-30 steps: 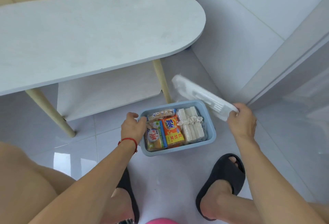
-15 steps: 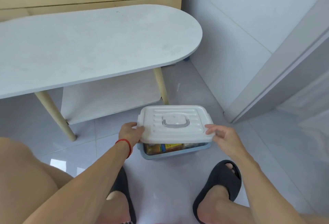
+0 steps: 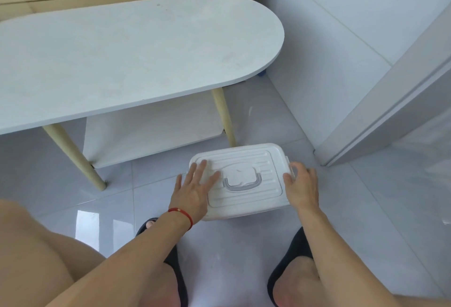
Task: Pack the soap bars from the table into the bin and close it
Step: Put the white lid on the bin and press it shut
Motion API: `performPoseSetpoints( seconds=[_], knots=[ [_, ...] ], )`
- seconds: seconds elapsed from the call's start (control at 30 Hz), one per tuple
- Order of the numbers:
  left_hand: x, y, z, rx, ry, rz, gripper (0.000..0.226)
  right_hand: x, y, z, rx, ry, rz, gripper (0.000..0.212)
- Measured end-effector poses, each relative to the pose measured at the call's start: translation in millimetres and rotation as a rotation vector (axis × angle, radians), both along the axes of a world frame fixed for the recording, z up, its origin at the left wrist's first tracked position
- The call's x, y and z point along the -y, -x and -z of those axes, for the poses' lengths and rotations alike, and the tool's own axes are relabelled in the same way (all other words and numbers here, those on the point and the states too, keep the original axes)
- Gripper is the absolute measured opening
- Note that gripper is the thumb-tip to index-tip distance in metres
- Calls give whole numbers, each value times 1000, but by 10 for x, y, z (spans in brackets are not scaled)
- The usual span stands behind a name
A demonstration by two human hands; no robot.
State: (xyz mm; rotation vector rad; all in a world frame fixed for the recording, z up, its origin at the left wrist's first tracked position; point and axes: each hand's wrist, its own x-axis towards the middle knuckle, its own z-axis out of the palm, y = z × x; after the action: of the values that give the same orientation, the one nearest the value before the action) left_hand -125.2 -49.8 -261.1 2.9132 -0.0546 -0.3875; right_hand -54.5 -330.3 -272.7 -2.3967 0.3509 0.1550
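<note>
Far left, a pale oval table [image 3: 127, 52] on wooden legs; near centre on the tiled floor [image 3: 366, 209], left hand [image 3: 195, 190] flat with fingers spread on the white lid [image 3: 253, 194] covering the bin, right hand [image 3: 302, 189] curled round the lid's right edge latch.

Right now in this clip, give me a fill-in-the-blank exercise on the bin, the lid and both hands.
1. The white lid lies on top of the ____.
2. The left hand presses flat on the lid with its fingers ____.
3. The right hand grips the lid's ____ edge.
4. The bin stands on the ____, in front of the table.

Missing words: bin; spread; right; floor
</note>
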Motion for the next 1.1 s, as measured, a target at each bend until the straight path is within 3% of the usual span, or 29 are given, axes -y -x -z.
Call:
performPoseSetpoints(
  seconds=[0.1, 0.17, 0.3, 0.4, 0.57, 0.67, 0.77, 0.83, 0.9, 0.97, 1.03, 1.1],
  knots=[
    [102, 20, 58, -49, -92, 136, 106, 97, -2, 94, -240, -422, -5, 38],
    [133, -16, 82, -72, -135, 153, 109, 181, -38, 147, -382, -658, 100, 43],
    [153, -128, -8, -145, -208, 172, 102, 281, -160, 173, -397, -790, 222, 23],
    [177, -144, -44, -162, -219, 187, 100, 261, -192, 132, -282, -729, 257, 12],
    [198, -98, -48, -142, -167, 156, 85, 104, -140, 96, -140, -329, 107, 18],
    [204, -51, -24, -81, -133, 149, 65, 97, -99, 89, -94, -247, 45, 16],
    [187, -19, 1, -70, -126, 172, 61, 89, -81, 70, -53, -162, 6, 19],
    [151, -26, 10, -19, -17, 144, 58, 64, -67, 51, -48, -111, -14, 26],
    [98, -28, 12, 85, 235, -26, 64, -19, -38, 47, -65, 4, -34, 36],
    [35, 0, 40, 153, 448, -348, 73, -139, 32, 87, -75, 81, -58, 52],
    [-39, 8, 71, 46, 609, -693, 85, -197, 112, 117, -82, 26, -62, 60],
    [-134, -26, 106, -176, 747, -884, 98, -170, 121, 125, -91, -88, 6, 57]
  ],
)
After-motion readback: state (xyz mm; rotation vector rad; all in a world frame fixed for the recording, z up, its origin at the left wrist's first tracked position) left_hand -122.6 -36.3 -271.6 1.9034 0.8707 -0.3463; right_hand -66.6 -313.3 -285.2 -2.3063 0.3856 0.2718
